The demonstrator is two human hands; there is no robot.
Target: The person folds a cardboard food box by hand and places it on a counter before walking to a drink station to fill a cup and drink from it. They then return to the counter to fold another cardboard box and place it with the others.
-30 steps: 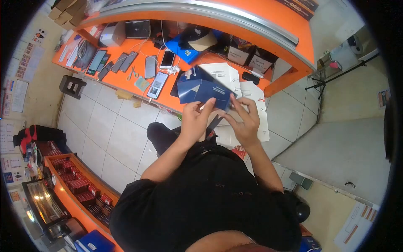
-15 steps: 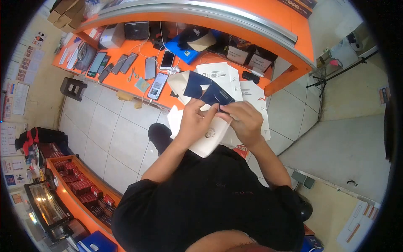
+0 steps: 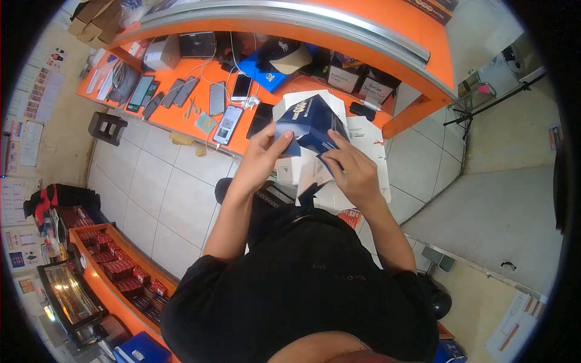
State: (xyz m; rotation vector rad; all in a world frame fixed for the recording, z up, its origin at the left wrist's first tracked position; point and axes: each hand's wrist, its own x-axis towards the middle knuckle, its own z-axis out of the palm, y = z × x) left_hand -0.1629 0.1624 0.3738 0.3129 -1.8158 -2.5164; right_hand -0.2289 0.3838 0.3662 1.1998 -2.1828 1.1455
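A dark blue cardboard box (image 3: 313, 121) with pale lettering is held up above my lap, its near end open and flaps hanging toward me. My left hand (image 3: 259, 160) grips its left side, thumb pressed on a blue flap. Along the right edge, my right hand (image 3: 356, 172) pinches the carton near another flap; some of its fingertips are hidden. Flat white carton sheets (image 3: 368, 139) with small print lie beneath and behind the box.
On the orange desk (image 3: 181, 121) lie several phones, scissors (image 3: 192, 109) and cables. A cap (image 3: 287, 57) sits on a blue item at the back. A small dark stool (image 3: 107, 128) stands on the tiled floor. Red boxes fill a shelf (image 3: 118, 263) at lower left.
The carton has been turned over and opened out: its white inner side faced me before, and now its blue printed outside shows. Both hands have shifted, my left hand outward to the left.
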